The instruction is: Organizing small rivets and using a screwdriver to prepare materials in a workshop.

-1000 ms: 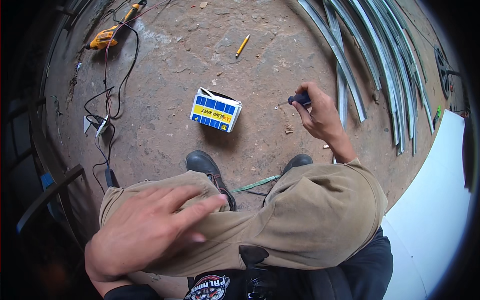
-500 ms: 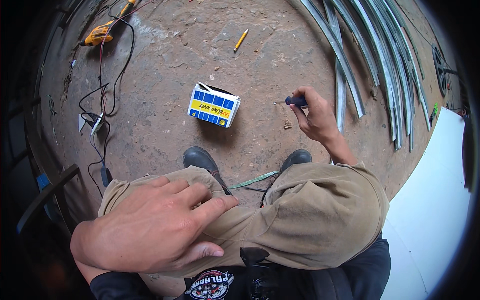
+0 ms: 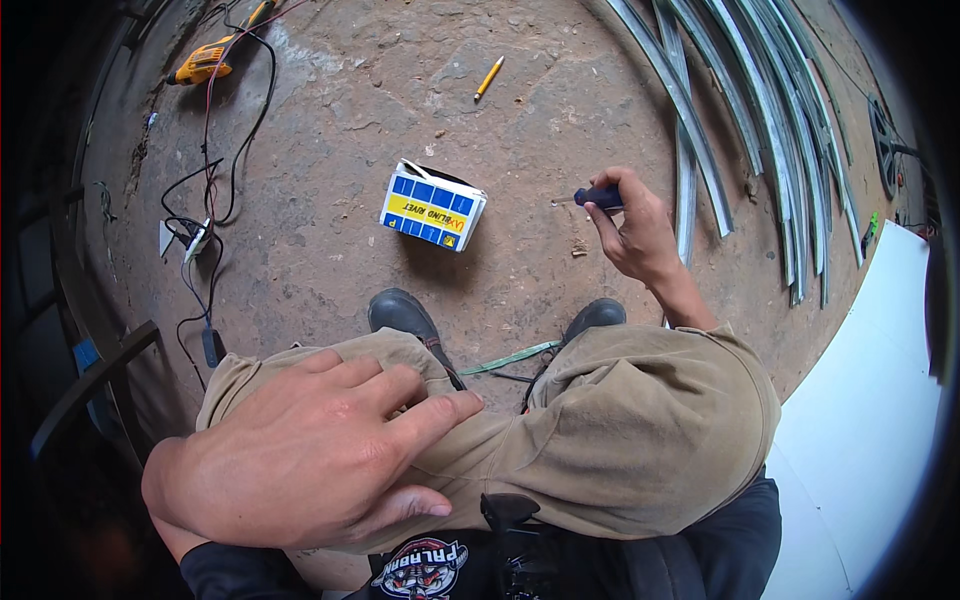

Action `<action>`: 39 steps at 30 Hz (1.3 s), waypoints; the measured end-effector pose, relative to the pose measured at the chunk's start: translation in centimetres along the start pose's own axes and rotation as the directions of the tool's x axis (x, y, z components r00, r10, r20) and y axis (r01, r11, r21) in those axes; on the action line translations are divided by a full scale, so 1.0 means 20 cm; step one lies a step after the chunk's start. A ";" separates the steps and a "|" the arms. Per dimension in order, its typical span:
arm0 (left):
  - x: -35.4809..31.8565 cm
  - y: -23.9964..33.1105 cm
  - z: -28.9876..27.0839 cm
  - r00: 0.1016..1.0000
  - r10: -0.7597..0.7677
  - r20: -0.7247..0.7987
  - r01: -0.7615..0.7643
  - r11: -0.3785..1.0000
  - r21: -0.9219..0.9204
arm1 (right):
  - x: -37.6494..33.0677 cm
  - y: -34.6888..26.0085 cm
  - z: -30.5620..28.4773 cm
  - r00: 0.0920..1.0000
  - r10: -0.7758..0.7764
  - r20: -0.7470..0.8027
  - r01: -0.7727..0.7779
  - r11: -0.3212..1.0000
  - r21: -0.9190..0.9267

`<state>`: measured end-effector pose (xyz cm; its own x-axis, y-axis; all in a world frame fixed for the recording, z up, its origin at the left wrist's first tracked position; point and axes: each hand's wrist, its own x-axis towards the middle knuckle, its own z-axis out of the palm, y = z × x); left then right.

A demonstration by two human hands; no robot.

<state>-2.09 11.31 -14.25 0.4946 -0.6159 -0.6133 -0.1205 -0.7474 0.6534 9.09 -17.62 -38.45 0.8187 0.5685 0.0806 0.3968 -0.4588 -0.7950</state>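
Note:
My right hand (image 3: pixel 632 228) is stretched out over the concrete floor and grips a small screwdriver (image 3: pixel 592 198) with a dark blue handle, its thin tip pointing left. A blue, yellow and white cardboard box (image 3: pixel 432 206) lies on the floor to the left of that tool, apart from it, with its top flap open. My left hand (image 3: pixel 300 450) rests flat on my left knee with the fingers spread and nothing in it. I am crouched, and both black shoes (image 3: pixel 405 315) show below the box.
Several curved grey metal strips (image 3: pixel 745 120) lie at the right. A yellow pencil (image 3: pixel 488 78) lies beyond the box. A yellow power drill (image 3: pixel 205 62) and black cables (image 3: pixel 215 190) are at the left. A white board (image 3: pixel 860 420) lies at the right, and a green strip (image 3: pixel 510 358) lies between my shoes.
My left hand has slid a little up and right along my knee. The right hand with the screwdriver has stayed in nearly the same spot.

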 end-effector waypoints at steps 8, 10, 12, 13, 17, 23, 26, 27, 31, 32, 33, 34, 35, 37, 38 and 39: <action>0.00 -0.01 0.00 1.000 -0.006 0.003 0.006 1.000 -0.015 | -0.01 0.03 0.01 0.997 0.040 0.061 -0.037 0.998 -0.054; 0.00 -0.01 0.00 1.000 -0.004 0.003 0.004 1.000 -0.020 | 0.00 0.00 0.00 0.999 0.028 0.042 -0.026 0.999 -0.037; 0.00 0.00 0.00 1.000 -0.001 -0.019 0.001 1.000 -0.014 | 0.00 0.00 0.01 1.000 0.010 0.024 -0.010 1.000 -0.015; 0.00 0.00 0.00 1.000 -0.003 -0.019 0.003 1.000 -0.014 | -0.01 0.01 0.02 0.999 0.001 0.044 0.001 0.999 -0.041; 0.00 -0.01 0.00 1.000 0.004 -0.022 -0.004 1.000 -0.009 | -0.02 0.03 0.03 0.998 -0.008 0.064 0.013 0.997 -0.078; -0.01 0.00 0.01 1.000 -0.005 -0.009 0.005 1.000 -0.013 | 0.00 -0.01 0.00 0.999 -0.005 0.054 0.009 0.997 -0.076; -0.01 -0.01 0.01 1.000 0.004 -0.020 -0.004 1.000 -0.010 | 0.00 -0.01 0.01 0.998 -0.003 0.058 0.007 0.998 -0.066; -0.01 -0.01 0.01 1.000 0.012 -0.028 -0.012 1.000 -0.012 | 0.00 0.00 0.02 0.998 -0.002 0.057 0.006 0.998 -0.067; -0.01 -0.01 0.00 1.000 0.003 -0.013 -0.004 1.000 -0.024 | -0.01 0.03 0.03 0.998 -0.026 0.061 0.032 0.994 -0.107; -0.01 -0.01 0.00 1.000 -0.001 -0.011 0.001 1.000 -0.026 | -0.01 0.03 0.03 0.998 -0.001 0.064 0.008 0.995 -0.103; -0.01 -0.01 0.00 1.000 -0.006 -0.009 0.006 1.000 -0.028 | -0.01 0.03 0.03 0.998 -0.001 0.064 0.008 0.995 -0.102; -0.01 -0.01 0.00 1.000 -0.007 -0.008 0.007 1.000 -0.028 | 0.00 0.02 0.02 0.998 -0.012 0.067 0.019 0.995 -0.100; -0.01 0.00 0.00 1.000 -0.004 -0.010 0.004 1.000 -0.026 | 0.00 0.01 0.02 0.997 -0.023 0.071 0.030 0.995 -0.098; -0.02 0.00 0.00 1.000 -0.003 -0.012 0.002 1.000 -0.024 | 0.00 -0.01 0.01 0.998 -0.027 0.054 0.032 0.996 -0.088; -0.01 0.00 0.00 1.000 -0.004 -0.015 0.003 1.000 -0.026 | 0.00 -0.01 0.01 0.999 -0.029 0.040 0.032 0.996 -0.081; -0.01 0.00 0.00 1.000 -0.005 -0.019 0.005 1.000 -0.027 | 0.00 -0.01 0.01 0.999 -0.027 0.040 0.030 0.996 -0.082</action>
<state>-2.21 11.47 -14.22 0.5116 -0.6070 -0.6081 -0.0945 -0.7432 0.6624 8.90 -17.35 -38.42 0.7904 0.6076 0.0781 0.4544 -0.4961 -0.7399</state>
